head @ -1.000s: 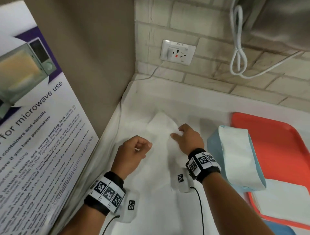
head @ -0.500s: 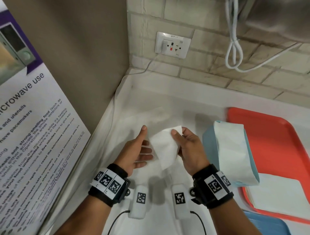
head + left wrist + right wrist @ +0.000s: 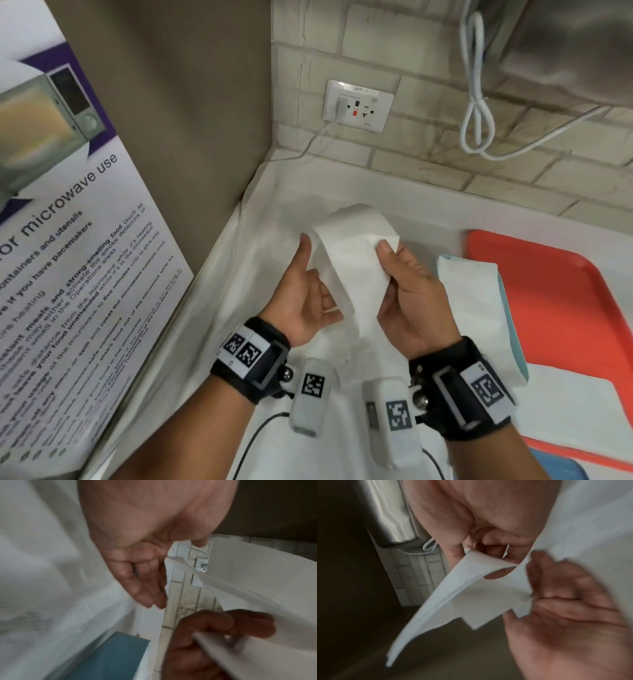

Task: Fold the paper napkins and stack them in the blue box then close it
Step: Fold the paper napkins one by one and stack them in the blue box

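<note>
The napkin (image 3: pixel 352 260) is held in the air above the white counter (image 3: pixel 428 219), near its back-left corner, bent over into a loop at its far end. The right hand (image 3: pixel 407 294) pinches the napkin's right edge between thumb and curled fingers. The left hand (image 3: pixel 305 301) lies spread, palm up, fingers straight beneath the napkin's left edge, thumb raised beside it; the wrist views are blurred, so whether it touches is uncertain.

The blue box (image 3: pixel 510 308), lined with a white napkin, sits just right of the right hand, overlapping the left edge of the orange tray (image 3: pixel 565 284). A flat napkin stack (image 3: pixel 565 411) rests at the tray's near end.

Open counter remains behind the hands up to the tiled wall. A poster (image 3: pixel 68 240) bounds the left edge.
</note>
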Tool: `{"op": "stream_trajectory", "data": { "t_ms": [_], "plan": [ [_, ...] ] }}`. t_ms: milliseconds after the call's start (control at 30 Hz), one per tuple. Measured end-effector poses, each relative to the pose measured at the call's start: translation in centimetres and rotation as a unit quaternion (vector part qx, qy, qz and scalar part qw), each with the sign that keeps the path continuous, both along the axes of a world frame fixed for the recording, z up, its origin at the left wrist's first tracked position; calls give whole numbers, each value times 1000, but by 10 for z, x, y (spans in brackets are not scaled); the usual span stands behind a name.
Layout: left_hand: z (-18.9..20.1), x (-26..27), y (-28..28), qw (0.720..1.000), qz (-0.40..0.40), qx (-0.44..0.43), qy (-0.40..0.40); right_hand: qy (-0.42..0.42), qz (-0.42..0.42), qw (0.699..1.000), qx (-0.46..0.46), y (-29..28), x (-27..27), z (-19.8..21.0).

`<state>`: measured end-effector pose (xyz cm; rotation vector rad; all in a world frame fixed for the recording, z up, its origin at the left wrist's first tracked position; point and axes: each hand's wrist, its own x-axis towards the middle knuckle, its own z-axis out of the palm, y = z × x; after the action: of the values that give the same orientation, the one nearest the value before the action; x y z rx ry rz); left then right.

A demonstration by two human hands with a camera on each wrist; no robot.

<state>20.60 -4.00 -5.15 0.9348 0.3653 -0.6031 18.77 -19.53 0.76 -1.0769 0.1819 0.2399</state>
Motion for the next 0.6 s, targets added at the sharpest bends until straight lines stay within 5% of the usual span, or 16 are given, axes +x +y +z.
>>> {"op": "stream_trajectory", "data": {
  "t_ms": [233,400,600],
  "plan": [
    [3,28,17,968,213,33,-127,-11,-90,973,-213,-24,-24,-26],
    [6,23,31,953,173,158,-192,-9,-90,972,-216,-31,-16,-20],
    [-6,10,30,967,126,167,-146,-84,-47,989,-116,-9,-7,18]
  ]
}}
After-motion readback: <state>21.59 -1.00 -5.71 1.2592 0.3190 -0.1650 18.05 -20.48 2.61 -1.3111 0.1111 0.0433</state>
